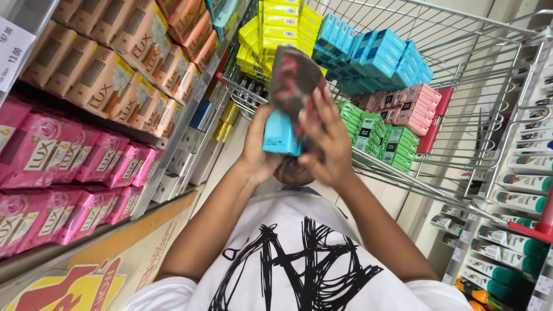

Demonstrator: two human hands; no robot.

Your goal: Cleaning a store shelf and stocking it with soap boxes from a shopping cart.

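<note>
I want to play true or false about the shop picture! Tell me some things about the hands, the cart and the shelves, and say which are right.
1. The left hand holds a light blue box. True.
2. The right hand presses a dark patterned cloth on that box. True.
3. The wire cart has nothing in it. False: it holds rows of yellow, blue, green and pink boxes.
4. The pink boxes on the shelf sit above the tan boxes. False: pink are below.
5. The person's shirt is plain red. False: the shirt is white with black scribbles.
</note>
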